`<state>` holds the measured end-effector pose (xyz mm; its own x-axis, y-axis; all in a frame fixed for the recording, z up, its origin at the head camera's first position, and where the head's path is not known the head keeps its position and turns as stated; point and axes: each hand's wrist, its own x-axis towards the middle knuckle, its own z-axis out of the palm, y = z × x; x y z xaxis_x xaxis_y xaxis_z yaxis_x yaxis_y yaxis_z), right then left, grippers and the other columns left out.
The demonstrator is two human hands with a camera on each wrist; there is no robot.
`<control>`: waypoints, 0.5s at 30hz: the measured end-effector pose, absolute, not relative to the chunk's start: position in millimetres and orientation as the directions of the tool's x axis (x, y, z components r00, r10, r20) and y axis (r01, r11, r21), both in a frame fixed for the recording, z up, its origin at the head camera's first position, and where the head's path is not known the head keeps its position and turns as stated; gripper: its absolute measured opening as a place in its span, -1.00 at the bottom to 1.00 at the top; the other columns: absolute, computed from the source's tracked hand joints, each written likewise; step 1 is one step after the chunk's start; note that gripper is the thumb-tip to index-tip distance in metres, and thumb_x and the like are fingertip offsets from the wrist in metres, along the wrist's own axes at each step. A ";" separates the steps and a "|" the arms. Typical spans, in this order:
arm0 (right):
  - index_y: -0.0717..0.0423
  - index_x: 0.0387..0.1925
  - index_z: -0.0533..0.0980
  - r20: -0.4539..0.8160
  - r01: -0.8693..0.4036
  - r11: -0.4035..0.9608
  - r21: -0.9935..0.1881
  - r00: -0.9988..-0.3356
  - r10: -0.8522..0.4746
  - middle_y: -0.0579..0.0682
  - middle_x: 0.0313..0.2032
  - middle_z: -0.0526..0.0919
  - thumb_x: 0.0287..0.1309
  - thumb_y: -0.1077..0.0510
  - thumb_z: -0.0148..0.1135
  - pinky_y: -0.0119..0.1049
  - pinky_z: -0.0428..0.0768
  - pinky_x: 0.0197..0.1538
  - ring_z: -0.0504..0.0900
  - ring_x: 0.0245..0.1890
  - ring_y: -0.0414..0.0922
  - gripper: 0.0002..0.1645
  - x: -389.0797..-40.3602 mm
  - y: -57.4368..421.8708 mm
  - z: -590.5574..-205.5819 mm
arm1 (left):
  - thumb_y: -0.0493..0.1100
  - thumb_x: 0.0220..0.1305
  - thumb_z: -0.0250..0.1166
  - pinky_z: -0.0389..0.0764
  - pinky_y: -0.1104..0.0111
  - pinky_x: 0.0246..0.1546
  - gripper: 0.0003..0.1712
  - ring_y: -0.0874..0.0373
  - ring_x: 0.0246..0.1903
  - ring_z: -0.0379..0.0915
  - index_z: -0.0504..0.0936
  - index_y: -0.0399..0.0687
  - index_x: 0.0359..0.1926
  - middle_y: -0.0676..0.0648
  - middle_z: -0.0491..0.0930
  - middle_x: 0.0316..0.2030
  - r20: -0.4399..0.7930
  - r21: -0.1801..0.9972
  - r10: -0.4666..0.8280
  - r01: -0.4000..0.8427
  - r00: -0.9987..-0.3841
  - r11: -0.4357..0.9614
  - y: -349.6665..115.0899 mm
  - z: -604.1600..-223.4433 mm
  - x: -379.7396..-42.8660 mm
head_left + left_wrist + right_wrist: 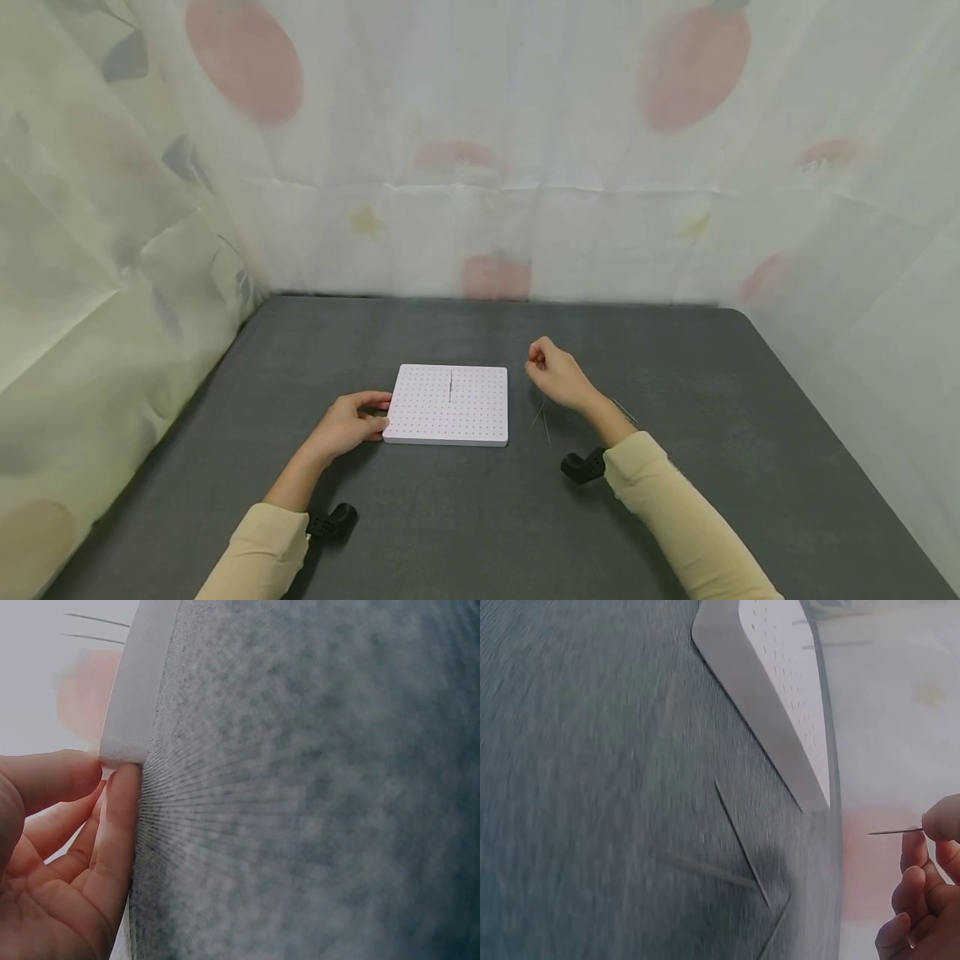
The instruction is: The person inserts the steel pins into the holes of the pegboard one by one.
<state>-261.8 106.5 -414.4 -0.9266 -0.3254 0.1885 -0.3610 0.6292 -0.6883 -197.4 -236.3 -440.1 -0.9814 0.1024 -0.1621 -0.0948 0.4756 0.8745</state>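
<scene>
A pale curtain [585, 242] printed in red and yellow hangs behind a dark grey table [450, 517]. In the head view, the perforated white board [472, 417] lies flat on the table between the left hand [345, 425] and the right hand [558, 375]; loose pins [546, 425] lie to its right. In the left wrist view, the left hand grips the white board's edge with thumb and fingers. In the right wrist view, thumb and fingertip of the right hand pinch a thin pin [892, 832], apart from the board.
</scene>
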 end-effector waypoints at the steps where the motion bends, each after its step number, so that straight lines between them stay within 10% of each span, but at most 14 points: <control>1: 0.11 -0.26 0.34 0.196 -0.367 0.628 -0.686 -0.925 -0.326 -0.03 -0.42 0.44 0.19 0.21 0.03 -0.34 0.36 -0.40 0.37 -0.43 -0.16 -0.91 -261.7 103.7 -414.5 | -0.36 0.15 0.22 0.64 0.27 -0.33 -0.49 0.12 -0.29 0.54 0.41 -0.31 0.16 -0.30 0.44 0.04 -0.163 0.874 0.101 -0.096 -0.982 0.477 -236.1 -440.3 -197.5; 15: 0.05 -0.30 0.41 0.246 -0.424 0.607 -0.672 -0.901 -0.357 -0.10 -0.40 0.52 0.16 0.21 0.10 -0.38 0.41 -0.43 0.42 -0.44 -0.21 -0.94 -259.1 70.2 -418.0 | -0.36 0.15 0.22 0.64 0.29 -0.32 -0.50 0.13 -0.29 0.54 0.42 -0.30 0.15 -0.29 0.44 0.04 -0.169 0.872 0.094 -0.104 -0.981 0.479 -236.6 -440.1 -197.6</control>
<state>-259.1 70.2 -418.0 -0.9012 -0.3571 0.2455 -0.4238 0.6074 -0.6719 -197.6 -236.6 -440.1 -0.9810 0.0942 -0.1694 -0.1045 0.4790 0.8716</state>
